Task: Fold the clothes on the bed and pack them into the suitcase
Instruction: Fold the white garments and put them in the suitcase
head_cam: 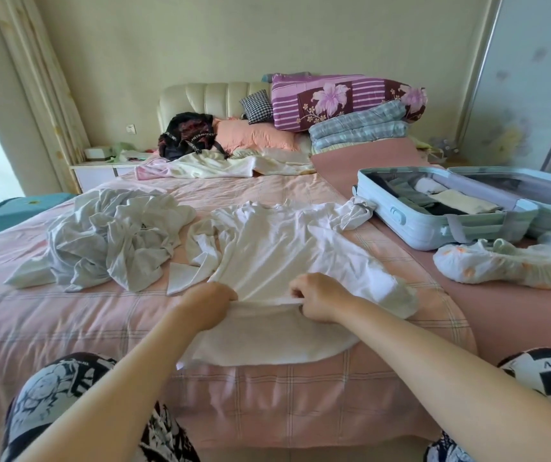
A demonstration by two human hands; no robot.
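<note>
A white long-sleeved shirt [267, 241] lies spread on the pink checked bed [67, 328], collar towards the headboard. My left hand [209, 303] and my right hand [317, 298] each pinch a fold of its cloth near the hem, side by side. A crumpled pile of pale grey clothes [114, 235] lies to the left of the shirt. The light blue suitcase [434, 225] lies open at the right on the bed, with folded clothes inside.
White patterned bundles [504, 261] lie in front of the suitcase. Pillows, folded quilts [347, 105] and a black bag [187, 135] are piled at the headboard. A nightstand [100, 168] stands at the left, a sliding wardrobe door at the right.
</note>
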